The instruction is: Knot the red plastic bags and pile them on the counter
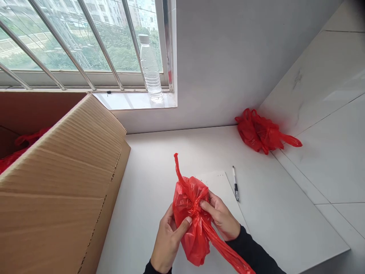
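Note:
A red plastic bag [196, 243], knotted at its middle, is held above the white table [148, 182]. My left hand [172, 238] grips its left side, thumb beside the knot. My right hand [221, 217] grips the right side, its thumb pressing close to the knot. One twisted handle end points up and away; a longer one trails toward the lower right. What the bag contains is hidden. Under and behind it lies a white sheet of paper [219, 182], partly covered. A pen [235, 184] with a black grip rests beside the paper's right edge.
On the left stands a large open cardboard box [71, 163] with red plastic inside. More red plastic bags [259, 131] lie against the wall at the back right. A clear water bottle [150, 70] stands on the sill of the barred window.

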`<state>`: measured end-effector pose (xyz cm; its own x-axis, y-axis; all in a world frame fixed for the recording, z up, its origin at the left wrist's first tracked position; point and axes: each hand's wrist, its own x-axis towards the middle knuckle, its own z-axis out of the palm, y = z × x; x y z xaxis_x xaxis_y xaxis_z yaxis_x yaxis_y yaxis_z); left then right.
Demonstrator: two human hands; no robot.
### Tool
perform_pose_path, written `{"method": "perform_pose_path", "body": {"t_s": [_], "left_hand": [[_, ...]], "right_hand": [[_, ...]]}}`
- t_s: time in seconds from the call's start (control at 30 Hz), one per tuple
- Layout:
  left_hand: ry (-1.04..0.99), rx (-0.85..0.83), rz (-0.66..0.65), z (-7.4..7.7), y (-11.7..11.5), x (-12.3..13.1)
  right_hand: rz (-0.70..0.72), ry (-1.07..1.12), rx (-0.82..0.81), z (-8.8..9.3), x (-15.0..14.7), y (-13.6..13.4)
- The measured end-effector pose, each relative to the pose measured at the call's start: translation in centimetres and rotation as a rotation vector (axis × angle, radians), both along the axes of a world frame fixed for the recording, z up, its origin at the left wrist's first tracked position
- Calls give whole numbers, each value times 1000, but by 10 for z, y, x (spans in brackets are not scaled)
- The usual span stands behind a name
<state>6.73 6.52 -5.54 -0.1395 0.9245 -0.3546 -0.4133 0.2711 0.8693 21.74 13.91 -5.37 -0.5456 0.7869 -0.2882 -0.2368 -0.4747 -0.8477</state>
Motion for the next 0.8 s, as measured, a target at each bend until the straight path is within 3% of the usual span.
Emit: {"method": "perform_pose_path", "body": {"t_s": [0.13,0.3,0.47,0.63,0.8], "left_hand": [[-30,-7,-22,-3,2,-3],[-76,-35,-13,-3,-1,-2],[-27,26,-178,-8,-2,-3],[-50,14,-165,-18,-3,-6],[-112,32,-132,-10,-6,-6]], "right_hand": [[45,-10,19,0,2,-1],[-72,29,-63,-3,-1,-3],[-161,15,-126,2,1,0],[-112,13,-147,4,4,-2],[-95,-13,-106,-3,5,-5]]}}
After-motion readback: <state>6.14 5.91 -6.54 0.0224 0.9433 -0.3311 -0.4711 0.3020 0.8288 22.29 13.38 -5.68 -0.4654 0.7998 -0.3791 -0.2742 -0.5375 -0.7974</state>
